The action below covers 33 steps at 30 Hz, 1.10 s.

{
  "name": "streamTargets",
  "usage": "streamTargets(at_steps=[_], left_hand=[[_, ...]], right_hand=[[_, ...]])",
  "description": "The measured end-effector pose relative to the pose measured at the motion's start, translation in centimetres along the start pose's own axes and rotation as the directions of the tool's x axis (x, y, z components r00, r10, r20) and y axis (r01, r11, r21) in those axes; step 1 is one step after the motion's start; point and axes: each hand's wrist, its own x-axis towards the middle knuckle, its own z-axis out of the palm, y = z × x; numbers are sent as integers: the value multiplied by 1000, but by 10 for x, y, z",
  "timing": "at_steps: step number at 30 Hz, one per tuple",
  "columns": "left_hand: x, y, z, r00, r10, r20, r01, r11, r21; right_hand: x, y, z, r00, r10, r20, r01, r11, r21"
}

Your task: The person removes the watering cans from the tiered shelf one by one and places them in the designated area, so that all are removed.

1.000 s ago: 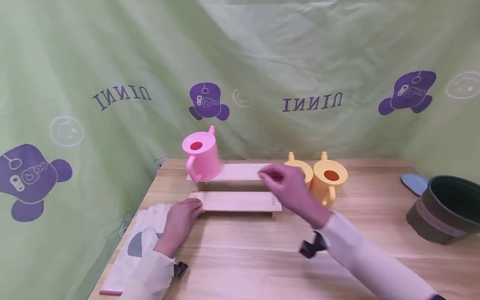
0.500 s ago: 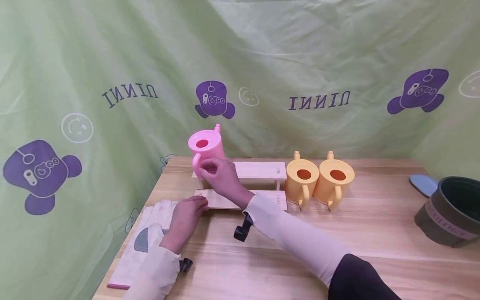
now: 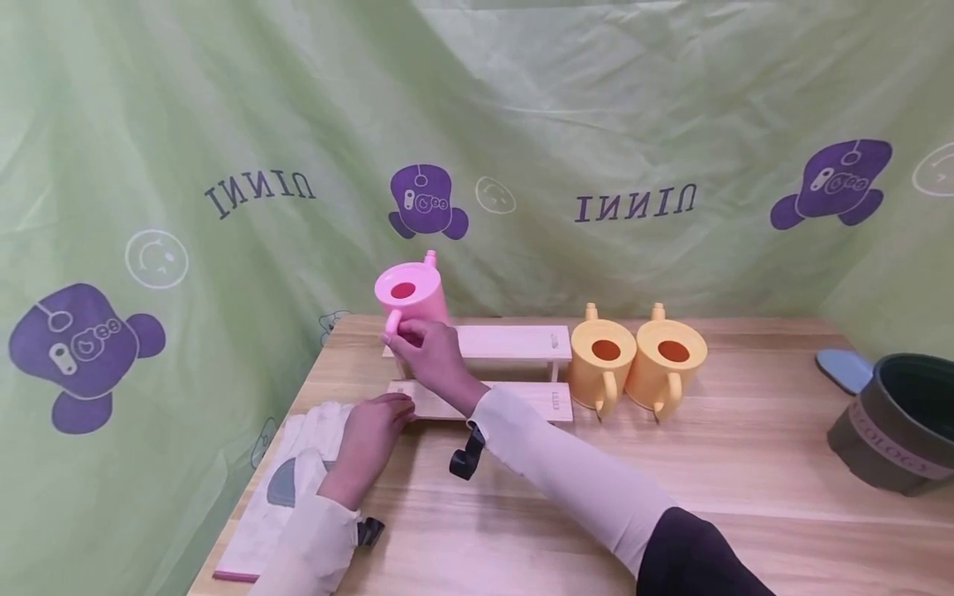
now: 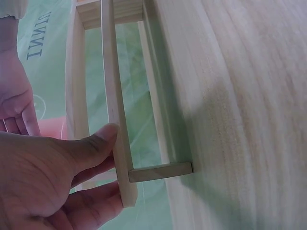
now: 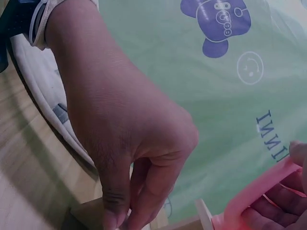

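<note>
A pink watering can [image 3: 417, 291] stands upright on the left end of a two-step wooden rack [image 3: 514, 341], on its upper step. My right hand [image 3: 441, 364] grips the can's handle [image 5: 256, 187], fingers curled round it in the right wrist view. At the rack's lower step [image 4: 114, 91], my left hand [image 3: 371, 443] pinches the left end of the board between thumb and fingers. Two yellow watering cans [image 3: 602, 364] stand side by side on the table, right of the rack, with handles towards me.
White cloth gloves [image 3: 261, 513] with a grey patch lie at the table's left edge. On the right are a dark green plant pot [image 3: 887, 439] and a flat blue piece [image 3: 844, 370]. A green printed curtain [image 3: 522, 124] hangs behind the wooden table [image 3: 745, 463].
My right hand has moved left from in front of the yellow watering cans and taken hold of the pink can's handle. The left hand keeps its pinch on the lower step.
</note>
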Motion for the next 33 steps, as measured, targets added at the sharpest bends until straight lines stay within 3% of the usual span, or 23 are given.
streamTargets(at_steps=[6, 16, 21, 33], left_hand=[[0, 0, 2, 1000, 4, -4, -4, 1000, 1], [-1, -1, 3, 1000, 5, -4, -5, 1000, 18], [-1, 1, 2, 1000, -21, 22, 21, 1000, 18], [-1, 4, -3, 997, -70, 45, 70, 997, 11]], right_hand=[[-3, 1, -3, 996, -54, -72, 51, 998, -46], [-11, 11, -19, 995, -13, -96, 19, 998, 60], [-22, 15, -48, 995, -10, -99, 19, 996, 87], [-54, 11, -142, 988, -79, -134, 81, 997, 12]])
